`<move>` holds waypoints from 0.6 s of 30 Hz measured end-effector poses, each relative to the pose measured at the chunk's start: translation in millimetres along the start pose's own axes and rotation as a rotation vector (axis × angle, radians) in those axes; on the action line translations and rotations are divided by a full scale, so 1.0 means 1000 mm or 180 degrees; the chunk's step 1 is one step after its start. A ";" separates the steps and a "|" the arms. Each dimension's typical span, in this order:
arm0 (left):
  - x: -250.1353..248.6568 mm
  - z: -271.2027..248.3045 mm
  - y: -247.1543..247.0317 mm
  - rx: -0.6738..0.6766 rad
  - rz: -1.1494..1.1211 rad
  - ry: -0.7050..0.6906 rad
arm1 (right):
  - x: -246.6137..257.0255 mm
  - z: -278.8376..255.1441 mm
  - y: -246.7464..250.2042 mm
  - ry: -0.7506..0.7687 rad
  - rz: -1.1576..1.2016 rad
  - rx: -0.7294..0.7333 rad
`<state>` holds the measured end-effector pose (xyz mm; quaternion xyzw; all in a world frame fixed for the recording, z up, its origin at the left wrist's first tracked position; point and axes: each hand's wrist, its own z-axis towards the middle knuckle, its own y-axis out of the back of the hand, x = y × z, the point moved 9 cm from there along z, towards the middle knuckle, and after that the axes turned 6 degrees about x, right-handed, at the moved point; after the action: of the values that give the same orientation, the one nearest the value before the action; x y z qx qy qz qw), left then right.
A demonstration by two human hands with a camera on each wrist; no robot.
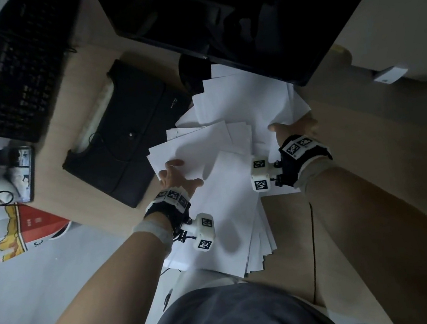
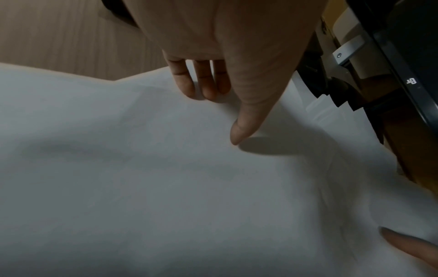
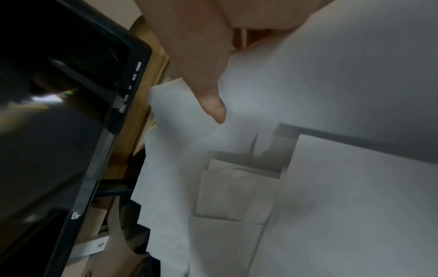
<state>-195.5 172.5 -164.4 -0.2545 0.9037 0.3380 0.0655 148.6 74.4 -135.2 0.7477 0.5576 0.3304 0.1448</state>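
A loose, fanned pile of white paper sheets (image 1: 231,159) lies on a wooden desk (image 1: 376,155). My left hand (image 1: 177,176) rests on the pile's left side. In the left wrist view its fingertips (image 2: 203,90) touch the paper (image 2: 166,178) near its far edge, and the thumb (image 2: 239,129) presses down on top. My right hand (image 1: 295,127) is at the pile's right edge. Its thumb (image 3: 212,101) lies on top of a sheet (image 3: 355,75) that is lifted, and the fingers are hidden underneath, so it pinches the sheets.
A black monitor (image 1: 227,17) overhangs the far end of the pile. A black folder (image 1: 125,130) lies just left of the papers, with a black keyboard (image 1: 11,75) and a phone (image 1: 23,174) further left. A thin cable (image 1: 313,244) runs by my right arm.
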 end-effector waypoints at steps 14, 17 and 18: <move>0.001 0.008 0.001 0.0113 0.0117 0.0138 | 0.002 0.016 -0.041 0.0066 0.0225 0.0523; -0.001 0.004 -0.002 0.0073 0.0192 0.0201 | 0.003 0.009 -0.024 0.0278 0.0103 0.0320; -0.004 0.000 -0.003 0.0044 0.0227 0.0218 | 0.000 0.009 -0.016 0.0329 0.0116 0.0202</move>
<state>-190.8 172.5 -164.7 -0.2332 0.9162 0.3250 0.0243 142.7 81.0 -151.2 0.7439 0.5608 0.3533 0.0860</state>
